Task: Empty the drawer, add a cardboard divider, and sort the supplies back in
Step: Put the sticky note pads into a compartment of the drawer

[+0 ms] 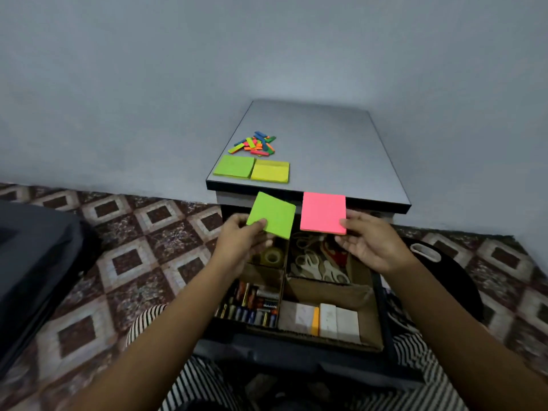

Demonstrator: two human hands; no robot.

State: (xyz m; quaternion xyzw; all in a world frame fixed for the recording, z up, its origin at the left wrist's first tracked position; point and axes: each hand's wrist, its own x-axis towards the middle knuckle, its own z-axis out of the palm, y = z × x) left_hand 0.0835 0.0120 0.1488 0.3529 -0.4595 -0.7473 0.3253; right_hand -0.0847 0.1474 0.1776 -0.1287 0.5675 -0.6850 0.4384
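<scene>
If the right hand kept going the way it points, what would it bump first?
Probably the cabinet top, its front edge just beyond the pink pad the right hand holds; depth unclear.

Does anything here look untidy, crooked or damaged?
Only the coloured strips: they lie in a jumbled heap on the cabinet top, crossing one another, while the yellow pad near them lies flat and neat. Nothing looks spilled or damaged.
</scene>
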